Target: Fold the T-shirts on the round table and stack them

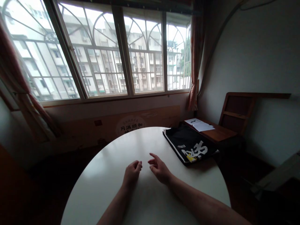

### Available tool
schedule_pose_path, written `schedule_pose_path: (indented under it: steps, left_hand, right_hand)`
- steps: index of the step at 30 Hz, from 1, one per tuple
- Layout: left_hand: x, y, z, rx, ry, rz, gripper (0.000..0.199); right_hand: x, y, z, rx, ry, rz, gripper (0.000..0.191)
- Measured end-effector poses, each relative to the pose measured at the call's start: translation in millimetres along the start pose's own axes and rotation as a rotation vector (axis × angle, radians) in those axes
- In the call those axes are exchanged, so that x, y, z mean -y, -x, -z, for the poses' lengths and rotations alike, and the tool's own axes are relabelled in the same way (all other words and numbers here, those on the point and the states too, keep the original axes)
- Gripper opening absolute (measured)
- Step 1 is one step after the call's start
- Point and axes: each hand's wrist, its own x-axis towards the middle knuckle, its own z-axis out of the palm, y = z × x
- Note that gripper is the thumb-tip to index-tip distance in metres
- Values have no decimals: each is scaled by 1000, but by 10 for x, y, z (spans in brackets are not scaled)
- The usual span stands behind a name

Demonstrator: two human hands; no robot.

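- We see the left hand (132, 173) over the near middle of the white table (100, 178); its fingers are clenched in a loose fist, and we cannot tell if something small is inside.
- The right hand (160, 169) is just beside it, with a gap between them. Its fingers are released and half bent, the index finger reaching out furthest.
- We cannot tell whether the hands touch the table top or stay slightly above.
- The folded black cloth (185, 139) lies flat on the far right part of the table, near the right hand but apart from it. It carries large white letters and a yellow patch, and a white edge shows along its left side.
- Behind the cloth we notice a brown wooden chair (226, 133), and on its seat white paper (202, 126) with a small dark mark or object, too small to tell.
- Beyond the table there is a wide barred window (103, 59), between a left curtain (31, 111) and a right curtain (193, 86), both reddish.
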Motion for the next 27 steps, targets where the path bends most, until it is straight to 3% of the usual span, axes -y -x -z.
schedule_pose_path:
  steps: [6,11,19,27]
  left_hand:
    - [5,3,-48,4,15,-14,42]
    - [-3,16,-34,0,40,-5,41]
    - [7,30,-40,-23,62,-17,40]
    - [-4,16,-23,-6,60,-7,41]
  right_hand:
    - [82,29,120,-31,200,23,54]
    - [109,76,120,33,404,106,59]
    - [7,98,109,114,477,103,57]
    - [107,115,106,175,560,61,58]
